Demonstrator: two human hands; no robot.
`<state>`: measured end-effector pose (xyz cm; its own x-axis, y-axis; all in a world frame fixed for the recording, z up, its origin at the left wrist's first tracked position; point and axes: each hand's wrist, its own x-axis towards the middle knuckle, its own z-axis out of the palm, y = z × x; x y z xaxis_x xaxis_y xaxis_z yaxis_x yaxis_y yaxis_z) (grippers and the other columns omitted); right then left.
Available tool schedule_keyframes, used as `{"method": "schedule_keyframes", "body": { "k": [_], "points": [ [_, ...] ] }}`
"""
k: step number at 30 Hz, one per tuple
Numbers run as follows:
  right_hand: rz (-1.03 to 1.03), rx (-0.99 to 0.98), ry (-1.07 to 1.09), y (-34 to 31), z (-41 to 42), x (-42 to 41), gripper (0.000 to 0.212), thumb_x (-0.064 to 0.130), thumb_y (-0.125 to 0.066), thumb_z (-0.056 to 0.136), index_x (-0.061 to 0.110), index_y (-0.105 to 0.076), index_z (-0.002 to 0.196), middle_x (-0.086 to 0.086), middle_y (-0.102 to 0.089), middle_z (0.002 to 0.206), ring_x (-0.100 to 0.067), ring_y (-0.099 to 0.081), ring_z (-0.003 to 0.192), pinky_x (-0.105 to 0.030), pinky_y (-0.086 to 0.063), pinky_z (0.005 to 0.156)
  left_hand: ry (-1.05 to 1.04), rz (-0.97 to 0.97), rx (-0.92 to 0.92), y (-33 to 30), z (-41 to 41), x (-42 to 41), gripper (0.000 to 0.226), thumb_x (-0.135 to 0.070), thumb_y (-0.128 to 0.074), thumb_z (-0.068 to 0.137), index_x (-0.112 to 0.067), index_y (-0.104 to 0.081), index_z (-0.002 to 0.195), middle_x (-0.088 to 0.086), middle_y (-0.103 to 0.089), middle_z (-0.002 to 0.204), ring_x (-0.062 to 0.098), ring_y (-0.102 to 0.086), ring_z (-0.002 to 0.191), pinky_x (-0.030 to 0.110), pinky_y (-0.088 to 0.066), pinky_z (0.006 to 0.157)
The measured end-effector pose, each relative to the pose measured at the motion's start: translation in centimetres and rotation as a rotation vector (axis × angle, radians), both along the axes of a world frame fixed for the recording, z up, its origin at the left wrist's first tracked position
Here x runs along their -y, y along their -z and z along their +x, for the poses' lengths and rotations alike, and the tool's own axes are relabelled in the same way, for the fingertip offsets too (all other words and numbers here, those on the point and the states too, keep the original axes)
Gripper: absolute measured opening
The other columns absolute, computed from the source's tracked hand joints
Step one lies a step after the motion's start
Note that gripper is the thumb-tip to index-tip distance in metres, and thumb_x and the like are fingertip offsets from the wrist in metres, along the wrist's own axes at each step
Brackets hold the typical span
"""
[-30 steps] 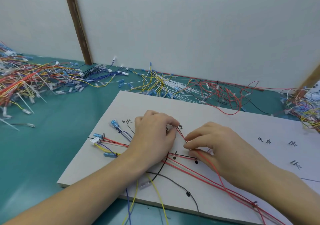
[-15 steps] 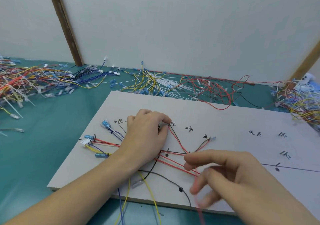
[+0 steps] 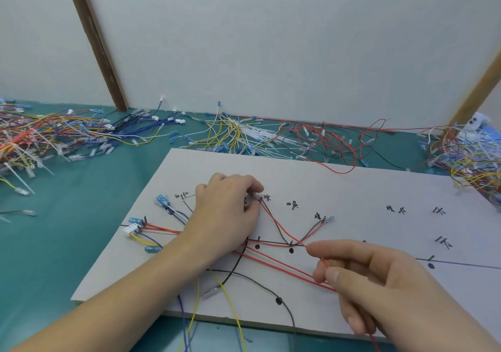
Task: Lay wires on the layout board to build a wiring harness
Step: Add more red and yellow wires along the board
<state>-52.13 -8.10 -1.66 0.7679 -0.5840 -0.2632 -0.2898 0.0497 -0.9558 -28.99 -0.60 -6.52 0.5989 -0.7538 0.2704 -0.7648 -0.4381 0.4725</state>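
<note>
From the head camera, looking down over the bench, the white layout board (image 3: 339, 186) lies on a teal table (image 3: 67, 229) with hand-drawn lines, dots and written marks on it. The left hand (image 3: 227, 216) is closed, fingertips pinching the terminal end of a red wire (image 3: 279, 229) against the board beside one of the marks, its palm resting over other wires already laid. That red wire runs down and to the right across the drawn line into the right hand (image 3: 379, 278), which pinches it between thumb and forefinger, the other fingers loosely curled. The wire looks thin, light and limp; I would judge it follows wherever it is drawn and springs off line if let go, so holding it near the terminal and again further along, as here, seems the sensible grip. Several more red wires (image 3: 282, 265) lie in a bundle just below it, with a black wire (image 3: 260, 281) and a yellow wire (image 3: 230, 308) crossing towards the near edge, and these could snag or be mistaken for the one in hand. Blue-sleeved terminals and a white connector (image 3: 131, 227) sit at the board's left end. Heaps of loose wires (image 3: 40, 140) crowd the table behind and to both sides, clear of the hands.
</note>
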Motion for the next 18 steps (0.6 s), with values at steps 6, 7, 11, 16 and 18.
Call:
{"method": "schedule_keyframes", "body": {
  "k": [6,7,11,16,18],
  "points": [
    [0.027,-0.029,0.009,0.3,-0.7,0.2,0.041,0.002,-0.062,0.094,0.037,-0.082,0.090,-0.003,-0.079,0.091,-0.018,-0.047,0.038,-0.019,-0.039,0.041,0.119,0.182,-0.039,-2.7,2.1,1.0,0.026,-0.017,-0.058,0.097,-0.035,-0.076,0.103,-0.022,-0.061,0.087,0.011,-0.060,0.096,0.023,-0.044,0.077],
    [0.036,-0.026,0.011,0.2,-0.7,0.1,0.041,0.001,-0.061,0.094,0.035,-0.082,0.090,-0.004,-0.079,0.091,-0.017,-0.046,0.037,-0.018,-0.039,0.040,0.151,0.211,-0.053,-3.2,2.6,1.2,0.023,-0.018,-0.062,0.095,-0.034,-0.077,0.099,-0.023,-0.057,0.081,0.005,-0.059,0.086,0.016,-0.041,0.068],
    [0.056,0.007,-0.012,0.0,-0.5,0.0,0.044,0.001,-0.061,0.094,0.040,-0.081,0.092,-0.004,-0.079,0.091,-0.017,-0.047,0.037,-0.017,-0.037,0.038,0.273,0.361,-0.039,-5.1,4.3,2.6,0.012,-0.020,-0.077,0.083,-0.032,-0.078,0.086,-0.033,-0.062,0.062,-0.004,-0.062,0.065,0.010,-0.039,0.053],
    [0.087,0.030,-0.004,0.0,-0.2,0.0,0.044,-0.001,-0.061,0.094,0.038,-0.081,0.090,-0.006,-0.079,0.088,-0.017,-0.048,0.037,-0.017,-0.035,0.037,0.415,0.490,-0.059,-6.4,5.2,3.9,0.010,-0.019,-0.082,0.080,-0.026,-0.076,0.084,-0.020,-0.072,0.069,-0.002,-0.066,0.062,0.028,-0.056,0.062],
    [0.110,0.027,0.007,0.1,-0.3,0.1,0.042,-0.001,-0.061,0.094,0.035,-0.082,0.090,-0.008,-0.079,0.082,-0.020,-0.051,0.042,-0.017,-0.036,0.038,0.469,0.512,-0.019,-6.6,5.5,4.0,0.008,-0.024,-0.082,0.082,-0.027,-0.075,0.086,-0.016,-0.073,0.072,-0.003,-0.065,0.063,0.032,-0.058,0.065]
  ]
}}
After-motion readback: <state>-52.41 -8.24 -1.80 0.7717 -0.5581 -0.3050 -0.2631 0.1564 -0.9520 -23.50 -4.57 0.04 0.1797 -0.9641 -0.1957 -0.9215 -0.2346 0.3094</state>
